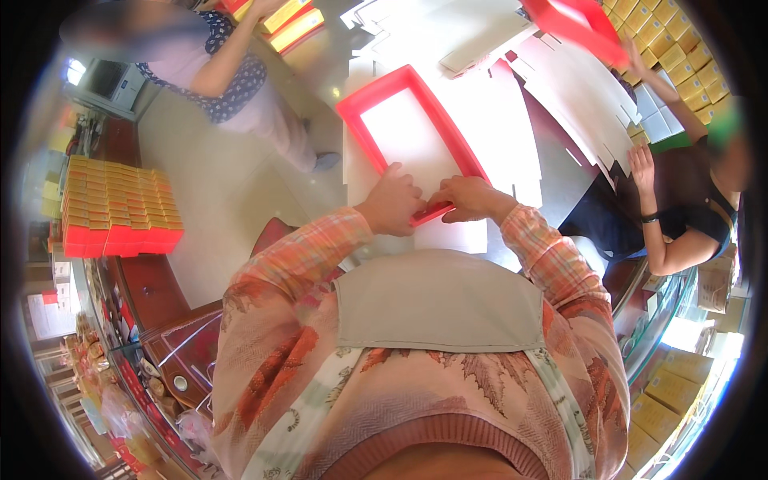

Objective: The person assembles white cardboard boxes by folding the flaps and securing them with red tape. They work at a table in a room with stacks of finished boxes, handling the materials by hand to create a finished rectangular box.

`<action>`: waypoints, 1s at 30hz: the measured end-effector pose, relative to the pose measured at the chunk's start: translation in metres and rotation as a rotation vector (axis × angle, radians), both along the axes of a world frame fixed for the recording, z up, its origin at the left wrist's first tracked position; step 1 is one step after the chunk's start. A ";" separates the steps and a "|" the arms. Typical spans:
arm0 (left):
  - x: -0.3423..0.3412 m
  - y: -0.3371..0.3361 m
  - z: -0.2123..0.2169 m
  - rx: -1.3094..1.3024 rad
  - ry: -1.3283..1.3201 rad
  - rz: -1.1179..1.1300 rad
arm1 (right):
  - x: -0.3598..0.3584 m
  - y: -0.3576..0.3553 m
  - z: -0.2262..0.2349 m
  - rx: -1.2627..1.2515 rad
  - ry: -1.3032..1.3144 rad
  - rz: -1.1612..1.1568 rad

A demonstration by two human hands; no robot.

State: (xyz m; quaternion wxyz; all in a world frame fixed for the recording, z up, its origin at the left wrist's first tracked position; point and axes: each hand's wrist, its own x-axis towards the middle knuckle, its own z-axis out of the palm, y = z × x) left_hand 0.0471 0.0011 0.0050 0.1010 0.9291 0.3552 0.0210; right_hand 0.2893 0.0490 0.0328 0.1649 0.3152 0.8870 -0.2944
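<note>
In front of my chest lies a red cardboard box (pixel 442 120), open at the top, with a white bottom and red walls. Its long side tilts away to the upper left. My left hand (pixel 394 200) is closed on its near left corner, fingers curled over the wall. At the near right corner my right hand (pixel 468 198) pinches the short near wall, thumb and fingers bent around it. The palms hide part of that wall. Beneath and beyond the box, flat white cardboard sheets (pixel 512 152) cover the table.
Red-and-yellow boxes stand in a tall stack (pixel 120 212) at the left. A person (pixel 240 88) stands far left. Another person (pixel 672 192) sits at the right, one hand at a second red box (pixel 580 32). Yellow boxes (pixel 664 48) are piled at the far right.
</note>
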 end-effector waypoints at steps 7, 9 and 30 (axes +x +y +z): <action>-0.008 -0.003 -0.010 0.099 -0.146 -0.031 | -0.002 0.002 -0.010 0.007 0.014 -0.020; -0.011 -0.002 -0.013 0.119 -0.146 -0.019 | -0.004 0.000 -0.007 0.017 0.024 -0.050; -0.083 0.003 0.015 0.339 0.078 0.060 | 0.015 0.018 0.000 0.420 -0.118 0.094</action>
